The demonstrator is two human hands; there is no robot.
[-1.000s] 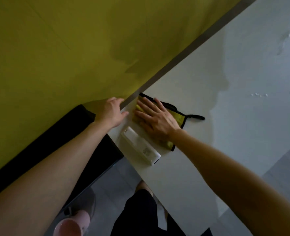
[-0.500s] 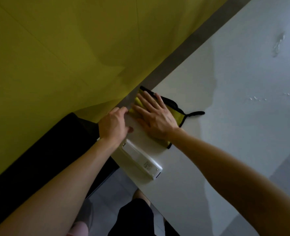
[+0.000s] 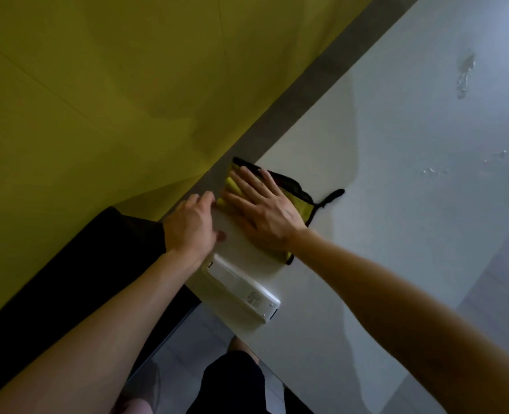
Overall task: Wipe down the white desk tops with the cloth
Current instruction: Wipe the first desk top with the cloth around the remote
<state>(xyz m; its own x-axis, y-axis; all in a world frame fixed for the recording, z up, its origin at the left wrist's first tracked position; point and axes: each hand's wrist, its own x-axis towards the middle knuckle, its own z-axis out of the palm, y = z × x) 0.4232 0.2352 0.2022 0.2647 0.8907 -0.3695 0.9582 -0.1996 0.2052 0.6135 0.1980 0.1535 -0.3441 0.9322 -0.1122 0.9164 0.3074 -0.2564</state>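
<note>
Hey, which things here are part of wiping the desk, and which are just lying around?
For the job: cloth under the flat right hand; white desk top; left hand at its corner.
Just lying about: white remote control near the desk edge; yellow partition.

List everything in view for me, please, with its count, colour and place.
desk top: one, white, right side.
cloth: one, yellow with black edging, desk top's far corner.
remote-like device: one, white, desk top's near edge.
wet marks: several, clear, far right of desk top.
wall panel: one, yellow-green, upper left.
dark surface: one, black, lower left.
floor: grey, bottom.
left hand: one, resting on desk top's corner.
right hand: one, flat on cloth.
</note>
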